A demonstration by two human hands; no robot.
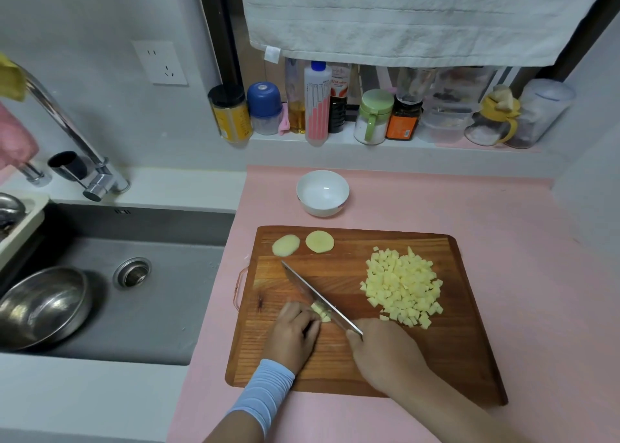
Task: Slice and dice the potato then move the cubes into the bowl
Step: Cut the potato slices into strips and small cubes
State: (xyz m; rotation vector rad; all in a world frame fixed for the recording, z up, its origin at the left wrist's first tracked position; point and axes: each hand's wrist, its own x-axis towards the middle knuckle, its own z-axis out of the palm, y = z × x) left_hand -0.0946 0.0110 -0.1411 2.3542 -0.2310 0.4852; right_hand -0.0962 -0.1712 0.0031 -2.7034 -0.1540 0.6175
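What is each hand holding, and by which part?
The right hand grips the knife at its handle end; the left hand holds the potato piece from its left side with curled fingertips.

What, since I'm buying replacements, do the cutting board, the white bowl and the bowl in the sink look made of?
Cutting board: wood, reddish-brown, visible grain lines. White bowl: probably glazed ceramic, smooth and glossy; melamine is possible. Bowl in the sink: metal, likely stainless steel, grey with bright reflections.

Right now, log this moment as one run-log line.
stage: dicing; left hand: holds pale potato piece; right hand: grips steel kitchen knife; pale cube pile: on brown wooden board; white ceramic bowl: empty
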